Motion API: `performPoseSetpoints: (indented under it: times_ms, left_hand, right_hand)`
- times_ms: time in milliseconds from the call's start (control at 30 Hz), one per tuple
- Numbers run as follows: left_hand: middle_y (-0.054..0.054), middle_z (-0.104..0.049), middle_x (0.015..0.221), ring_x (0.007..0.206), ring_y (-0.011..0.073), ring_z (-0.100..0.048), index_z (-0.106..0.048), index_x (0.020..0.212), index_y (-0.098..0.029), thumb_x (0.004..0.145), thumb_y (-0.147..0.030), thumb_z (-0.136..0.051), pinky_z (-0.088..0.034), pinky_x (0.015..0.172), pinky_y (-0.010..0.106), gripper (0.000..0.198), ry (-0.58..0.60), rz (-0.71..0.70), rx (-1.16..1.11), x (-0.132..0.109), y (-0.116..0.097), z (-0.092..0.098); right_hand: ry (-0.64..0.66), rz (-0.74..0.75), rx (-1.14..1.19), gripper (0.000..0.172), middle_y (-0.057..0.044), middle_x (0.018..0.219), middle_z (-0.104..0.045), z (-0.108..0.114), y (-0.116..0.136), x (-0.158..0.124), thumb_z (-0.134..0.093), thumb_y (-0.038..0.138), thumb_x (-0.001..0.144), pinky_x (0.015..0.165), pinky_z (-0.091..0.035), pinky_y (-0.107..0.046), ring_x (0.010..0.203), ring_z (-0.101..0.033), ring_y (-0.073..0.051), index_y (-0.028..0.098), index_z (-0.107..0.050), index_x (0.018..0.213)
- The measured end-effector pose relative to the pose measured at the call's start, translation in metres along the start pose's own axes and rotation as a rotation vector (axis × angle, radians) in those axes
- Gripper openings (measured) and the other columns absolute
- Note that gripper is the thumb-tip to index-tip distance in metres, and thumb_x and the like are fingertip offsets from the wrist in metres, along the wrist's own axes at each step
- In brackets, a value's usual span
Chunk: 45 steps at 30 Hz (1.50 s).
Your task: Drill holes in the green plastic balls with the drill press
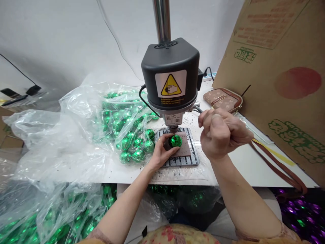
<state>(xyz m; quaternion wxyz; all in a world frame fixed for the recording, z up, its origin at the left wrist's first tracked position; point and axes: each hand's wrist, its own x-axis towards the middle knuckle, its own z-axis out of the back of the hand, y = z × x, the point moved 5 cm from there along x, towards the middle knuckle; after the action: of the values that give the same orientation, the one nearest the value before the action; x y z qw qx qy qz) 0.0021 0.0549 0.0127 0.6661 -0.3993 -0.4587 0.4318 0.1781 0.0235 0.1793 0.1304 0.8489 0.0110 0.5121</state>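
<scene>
A shiny green faceted ball (176, 141) sits under the chuck of a small black bench drill press (170, 74). My left hand (161, 150) pinches the ball from its left side, thumb in front and index finger behind. The drill's tip meets the top of the ball, though the exact contact is hard to see. Beneath the ball lie a pinkish flat pad (186, 145) and the slotted grey base plate (195, 159), sprinkled with dark shavings. To the right of the drill head, my right hand (222, 132) is closed in a fist around the feed lever (197, 107), mostly hidden by the fingers.
Left of the press, a clear plastic bag (83, 101) spills many green balls (138, 142) on the white table (116, 174). More bagged green balls (63, 234) lie below. A patterned pouch (222, 99) and a large cardboard box (279, 84) stand at right, purple balls (302, 217) lower right.
</scene>
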Motion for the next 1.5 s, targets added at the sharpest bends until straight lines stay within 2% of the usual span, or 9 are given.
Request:
performPoseSetpoints:
  times_ms: [433, 733, 900, 1067, 1200, 1267, 1367, 1433, 1500]
  left_hand:
    - [0.009, -0.064, 0.12, 0.114, 0.025, -0.06, -0.058, 0.121, -0.022, 0.077, -0.038, -0.081, -0.045, 0.103, 0.041, 0.052, -0.006, 0.001, 0.003, -0.001, -0.002, -0.001]
    - [0.008, -0.066, 0.113, 0.106, 0.0233, -0.064, -0.06, 0.116, -0.021, 0.077, -0.035, -0.08, -0.052, 0.095, 0.038, 0.046, -0.091, 0.01, 0.051, -0.002, -0.014, 0.002]
    - [0.007, -0.065, 0.108, 0.099, 0.0216, -0.065, -0.057, 0.118, -0.023, 0.08, -0.031, -0.076, -0.055, 0.085, 0.035, 0.043, -0.231, -0.261, 0.29, -0.047, -0.047, 0.002]
    - [0.013, -0.062, 0.127, 0.094, 0.0212, -0.067, -0.057, 0.126, -0.029, 0.084, -0.035, -0.072, -0.057, 0.074, 0.031, 0.045, 0.187, -0.858, 0.566, -0.141, -0.062, -0.036]
    - [0.011, -0.069, 0.123, 0.089, 0.0231, -0.067, -0.06, 0.128, -0.033, 0.078, -0.023, -0.074, -0.056, 0.073, 0.033, 0.052, 0.499, -0.773, 0.925, -0.182, -0.021, -0.056]
    - [0.011, -0.069, 0.126, 0.085, 0.0231, -0.068, -0.06, 0.129, -0.031, 0.079, -0.029, -0.074, -0.056, 0.069, 0.032, 0.052, 0.497, -0.676, 0.983, -0.184, -0.009, -0.053]
    - [0.013, -0.072, 0.115, 0.075, 0.0202, -0.066, -0.064, 0.12, -0.024, 0.085, -0.033, -0.067, -0.054, 0.057, 0.03, 0.036, 0.368, -0.846, 0.808, -0.174, -0.027, -0.04]
    - [0.015, -0.072, 0.109, 0.081, 0.0212, -0.067, -0.063, 0.118, -0.019, 0.088, -0.024, -0.06, -0.057, 0.063, 0.032, 0.03, 0.248, -0.951, 0.688, -0.152, -0.047, -0.025]
    - [0.014, -0.07, 0.112, 0.095, 0.0224, -0.067, -0.06, 0.119, -0.02, 0.089, -0.012, -0.051, -0.059, 0.076, 0.036, 0.032, 0.081, -0.887, 0.706, -0.111, -0.062, -0.005]
  right_hand:
    - [0.075, 0.068, 0.027, 0.047, 0.008, 0.047, -0.026, 0.005, 0.002, -0.013, -0.054, 0.007, 0.082, 0.042, -0.036, -0.027, 0.039, -0.025, -0.003, 0.018, -0.017, 0.056]
    - [-0.011, -0.319, -0.035, 0.046, 0.007, 0.047, -0.027, -0.022, 0.0, 0.038, -0.062, 0.017, 0.086, 0.042, -0.025, -0.03, 0.041, -0.031, -0.006, 0.022, -0.03, 0.053]
    - [0.021, -0.322, -0.055, 0.045, 0.008, 0.048, -0.026, -0.025, -0.002, 0.045, -0.06, 0.018, 0.088, 0.042, -0.027, -0.03, 0.04, -0.028, -0.006, 0.024, -0.031, 0.054]
    - [0.027, -0.316, -0.05, 0.045, 0.008, 0.05, -0.025, -0.024, -0.004, 0.041, -0.06, 0.021, 0.091, 0.043, -0.03, -0.027, 0.041, -0.027, -0.006, 0.024, -0.03, 0.057]
    - [0.026, -0.292, -0.003, 0.044, 0.008, 0.048, -0.028, -0.024, -0.004, 0.041, -0.06, 0.02, 0.09, 0.043, -0.027, -0.028, 0.04, -0.026, -0.005, 0.024, -0.032, 0.057]
    - [0.031, -0.293, -0.017, 0.045, 0.008, 0.047, -0.029, -0.022, -0.004, 0.041, -0.061, 0.024, 0.09, 0.043, -0.026, -0.029, 0.04, -0.028, -0.006, 0.024, -0.032, 0.056]
    - [0.035, -0.297, -0.038, 0.047, 0.007, 0.047, -0.029, -0.021, -0.005, 0.039, -0.063, 0.029, 0.09, 0.043, -0.024, -0.032, 0.04, -0.029, -0.008, 0.024, -0.031, 0.055]
    - [0.023, -0.301, -0.036, 0.048, 0.006, 0.047, -0.029, -0.019, -0.004, 0.038, -0.063, 0.029, 0.089, 0.044, -0.024, -0.033, 0.04, -0.03, -0.009, 0.024, -0.031, 0.055]
    - [0.015, -0.305, -0.037, 0.048, 0.006, 0.047, -0.028, -0.019, -0.004, 0.037, -0.063, 0.03, 0.09, 0.045, -0.025, -0.033, 0.04, -0.03, -0.009, 0.024, -0.031, 0.055]
